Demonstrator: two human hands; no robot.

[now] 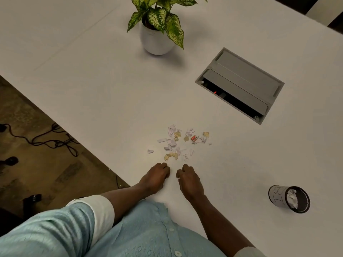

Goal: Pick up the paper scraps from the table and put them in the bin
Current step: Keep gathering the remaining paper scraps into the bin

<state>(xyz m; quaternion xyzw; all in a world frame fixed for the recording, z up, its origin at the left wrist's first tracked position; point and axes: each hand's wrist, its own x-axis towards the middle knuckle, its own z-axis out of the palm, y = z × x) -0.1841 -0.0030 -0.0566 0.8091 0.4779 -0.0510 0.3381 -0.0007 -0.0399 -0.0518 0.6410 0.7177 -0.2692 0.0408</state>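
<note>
Scraps of paper (pixel 179 142), white and tan with one red piece, lie scattered at the centre of the frame on the white tabletop (pixel 92 86). Your left hand (pixel 155 178) and right hand (pixel 189 180) rest just below the heap, fingers curled, each grip loose and holding nothing. The bin (pixel 289 199) stands at the lower right, white paper already inside.
</note>
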